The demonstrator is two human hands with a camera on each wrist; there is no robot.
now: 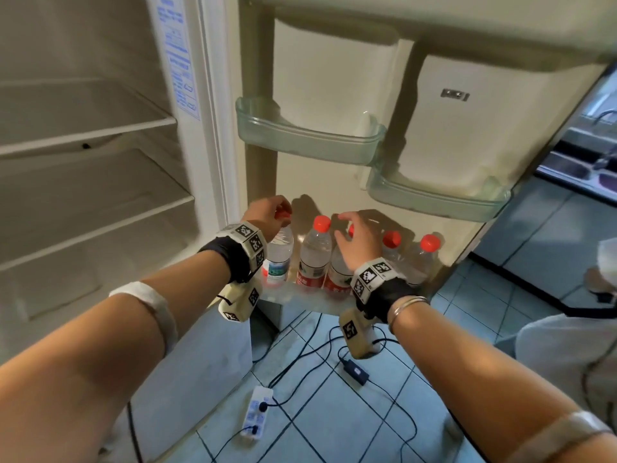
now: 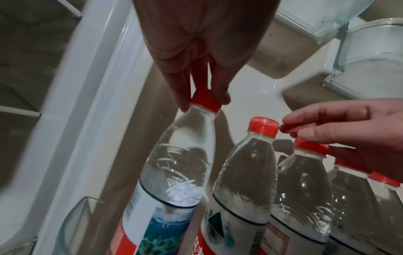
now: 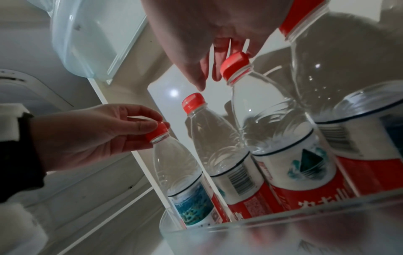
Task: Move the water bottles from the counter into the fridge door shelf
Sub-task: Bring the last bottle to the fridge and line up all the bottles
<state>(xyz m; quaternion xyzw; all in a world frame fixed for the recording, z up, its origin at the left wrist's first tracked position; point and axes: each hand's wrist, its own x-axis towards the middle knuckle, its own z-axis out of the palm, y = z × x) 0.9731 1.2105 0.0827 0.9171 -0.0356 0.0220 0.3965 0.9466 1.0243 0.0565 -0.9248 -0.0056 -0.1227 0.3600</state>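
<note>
Several clear water bottles with red caps stand in a row in the bottom fridge door shelf [image 1: 300,300]. My left hand [image 1: 282,212] pinches the red cap of the leftmost bottle [image 2: 174,172] between its fingertips; that bottle stands at the shelf's left end. My right hand [image 1: 347,228] hovers over the third bottle [image 3: 283,138] with its fingers loosely spread. They touch the cap [image 3: 235,63], and the thumb stands apart from it. The second bottle [image 1: 315,252] stands free between my hands. Two more bottles [image 1: 429,243] stand to the right.
Two empty clear door bins [image 1: 310,135] hang above the bottles. The fridge's bare inner shelves [image 1: 100,128] lie to the left. A power strip [image 1: 257,412] and cables cross the tiled floor. Another person [image 1: 567,335] is at the right, and a sink [image 1: 584,162] is beyond.
</note>
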